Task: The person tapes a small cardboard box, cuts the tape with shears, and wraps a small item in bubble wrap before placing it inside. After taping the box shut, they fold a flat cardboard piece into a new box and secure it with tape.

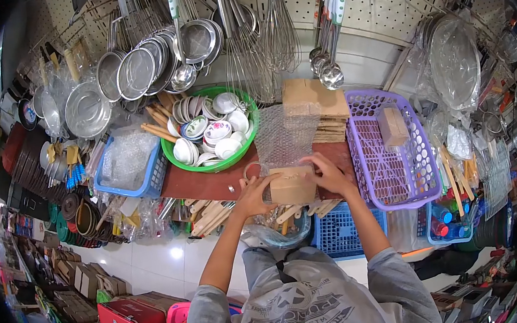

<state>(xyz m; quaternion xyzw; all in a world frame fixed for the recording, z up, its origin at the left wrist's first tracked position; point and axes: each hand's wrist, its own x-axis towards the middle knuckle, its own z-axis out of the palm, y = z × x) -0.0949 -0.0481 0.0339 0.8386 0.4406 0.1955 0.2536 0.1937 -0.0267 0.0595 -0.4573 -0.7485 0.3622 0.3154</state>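
Both hands, left hand (254,195) and right hand (330,176), grip small cardboard box (292,185) at frame center over bubble wrap (284,135) on table (210,182); looks light, stiff, best held by sides.

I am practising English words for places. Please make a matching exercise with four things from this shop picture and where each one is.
Things:
1. small box
2. green basin
3. purple basket
4. whisks

Places:
a. hanging on the pegboard wall
b. at the right end of the board, one wrapped block inside
c. between both hands
d. full of small bowls

Pairs: 1-c, 2-d, 3-b, 4-a
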